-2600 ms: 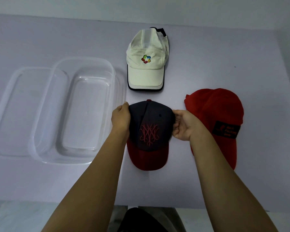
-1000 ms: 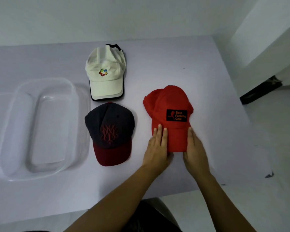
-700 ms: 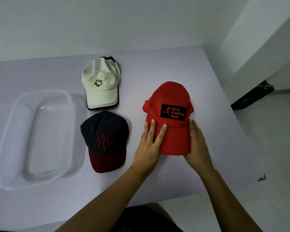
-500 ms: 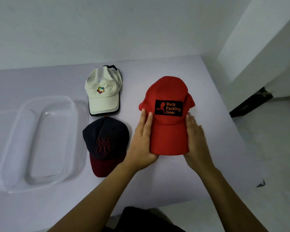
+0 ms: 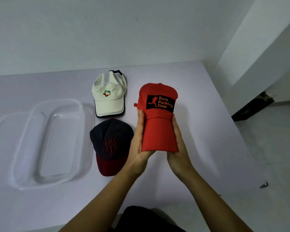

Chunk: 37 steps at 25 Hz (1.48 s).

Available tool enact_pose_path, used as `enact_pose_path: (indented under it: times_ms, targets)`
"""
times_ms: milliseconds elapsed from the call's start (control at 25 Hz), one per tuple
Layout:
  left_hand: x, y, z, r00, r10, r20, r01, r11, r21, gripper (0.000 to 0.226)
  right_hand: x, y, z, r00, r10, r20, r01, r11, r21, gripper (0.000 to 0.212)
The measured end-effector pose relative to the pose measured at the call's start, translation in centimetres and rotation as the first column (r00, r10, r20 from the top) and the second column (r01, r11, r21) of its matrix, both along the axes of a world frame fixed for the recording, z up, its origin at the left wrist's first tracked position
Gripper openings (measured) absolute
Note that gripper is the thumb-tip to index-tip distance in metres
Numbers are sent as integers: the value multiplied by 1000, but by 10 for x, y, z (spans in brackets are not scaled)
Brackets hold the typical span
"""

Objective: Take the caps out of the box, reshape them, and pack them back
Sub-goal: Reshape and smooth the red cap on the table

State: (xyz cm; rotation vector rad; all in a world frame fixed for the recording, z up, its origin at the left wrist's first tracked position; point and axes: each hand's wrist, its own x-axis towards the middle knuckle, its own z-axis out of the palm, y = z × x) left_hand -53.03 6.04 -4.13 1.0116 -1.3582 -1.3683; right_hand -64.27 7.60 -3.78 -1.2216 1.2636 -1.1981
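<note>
- The clear box (image 5: pixel 89 139) sits at the left of the worktop (image 5: pixel 208 131) with nothing in it, and what looks like its lid (image 5: pixel 2 131) lies partly under its left side. Judged from this, step 1, taking the caps out, is done, and packing has not begun.
- The white cap (image 5: pixel 108 96) lies flat just right of the box at the far side. Whether it has been shaped yet cannot be told.
- The dark cap (image 5: pixel 111 139) with the red brim lies nearer, touching the white cap's brim, its crown rounded and full. It looks already shaped.
- The left grip (image 5: pixel 139 141) lies with straight fingers along the left edge of the red brim, palm pressing inward.
- The red cap (image 5: pixel 158 118) is held between both palms, apparently raised off the worktop, crown upright with its patch facing the camera and the brim bowed between the hands. This looks like the reshaping step in progress.
- The right grip (image 5: pixel 178 148) mirrors it, fingers straight along the right edge. The thumbs are hidden.
- Left to do: finish this cap, perhaps the white 1, then put all 3 back in the box.
</note>
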Motion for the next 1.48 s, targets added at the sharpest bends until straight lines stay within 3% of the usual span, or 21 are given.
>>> enact_pose_path:
  times_ms: [80, 160, 240, 320, 400, 520, 640, 720, 760, 920, 1040, 1120, 1160, 1240, 1320, 1400, 1440, 1480]
  targets:
    - [-3, -1, 6, 998, 55, -16, -55, 998, 19, 115, 5, -1, -3, 1000, 14, 23, -15, 999, 30, 69]
    - [3, -1, 7, 995, 103, 3, -103, 994, 27, 110, 5, -2, -5, 1000, 7, 8, -7, 999, 33, 70]
    - [17, -4, 5, 976, 48, 213, -31, 996, -85, 93, -5, -3, -4, 995, 54, -79, -57, 998, -37, 79]
    - [31, -6, 4, 897, 0, 443, 86, 981, -175, 79, -20, -5, -6, 961, 117, -250, -145, 984, -100, 80]
    - [36, -5, 4, 871, 34, 491, 75, 976, -202, 82, -29, -7, -8, 923, 74, -378, -147, 975, -168, 69]
    - [28, -3, 4, 930, 79, 358, -34, 991, -130, 80, -18, -8, -3, 949, 63, -310, -142, 961, -239, 62]
    - [13, 10, 4, 995, 97, 40, -99, 994, 48, 67, 9, -4, 1, 997, 55, -61, -68, 971, -229, 58]
    - [4, 20, 4, 969, 198, -146, -173, 971, 165, 67, 22, 2, 1, 999, 21, 34, -14, 979, -203, 60]
    - [4, 22, 6, 953, 236, -190, -198, 960, 198, 68, 26, 4, 2, 998, 25, 59, -13, 980, -198, 61]
    - [9, 14, 8, 973, 205, -106, -187, 969, 159, 85, 25, 2, 5, 995, 49, 85, -29, 975, -222, 56]
    - [25, 10, 1, 991, 103, 83, -109, 992, 60, 76, 2, -4, 1, 993, 81, -87, -101, 959, -265, 58]
    - [43, 8, -4, 964, -58, 259, 51, 998, 33, 91, -27, -9, -10, 928, 149, -341, -243, 937, -251, 59]
    - [54, 7, -7, 954, -149, 259, 133, 988, 80, 99, -42, -10, -15, 878, 166, -448, -299, 923, -244, 59]
    - [73, 3, -3, 971, -191, 144, 157, 964, 217, 105, -60, -7, -23, 804, 161, -572, -356, 901, -247, 63]
    - [77, -16, 5, 999, 29, 31, -37, 952, 303, 97, -64, -4, -24, 768, 146, -624, -395, 874, -281, 63]
    - [81, -42, 10, 987, 154, -52, -126, 927, 353, 60, -61, -3, -21, 725, 134, -676, -454, 830, -323, 58]
    - [77, -53, 17, 988, 111, -110, -57, 912, 405, 43, -59, -4, -20, 702, 120, -702, -479, 810, -339, 56]
    - [71, -65, 24, 990, 37, -139, 32, 885, 464, 44, -58, -5, -19, 682, 105, -724, -494, 796, -350, 54]
